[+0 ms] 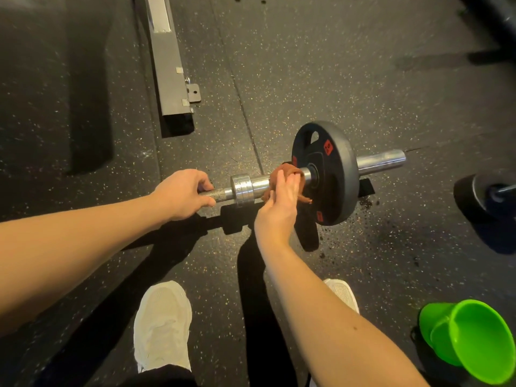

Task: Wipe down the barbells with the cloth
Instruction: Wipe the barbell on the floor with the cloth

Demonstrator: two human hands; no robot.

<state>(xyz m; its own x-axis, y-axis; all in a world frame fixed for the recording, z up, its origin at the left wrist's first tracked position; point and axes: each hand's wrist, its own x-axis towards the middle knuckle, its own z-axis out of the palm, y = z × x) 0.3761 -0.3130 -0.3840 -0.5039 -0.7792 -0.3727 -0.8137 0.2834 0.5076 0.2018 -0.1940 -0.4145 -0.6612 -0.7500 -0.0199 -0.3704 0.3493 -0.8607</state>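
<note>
A chrome barbell (243,187) lies across the middle of the view, raised off the floor, with a black weight plate (332,174) on its right sleeve and the sleeve's bare end (382,161) sticking out beyond it. My left hand (183,192) grips the knurled shaft just left of the chrome collar. My right hand (279,202) holds a brown cloth (282,173) wrapped round the sleeve between the collar and the plate; part of the cloth hangs below the bar.
A green plastic bucket (472,339) lies tilted at the lower right. Another dark weight (483,195) sits at the right edge. A grey metal rack foot (169,65) runs along the speckled rubber floor at upper left. My white shoes (162,325) stand below the bar.
</note>
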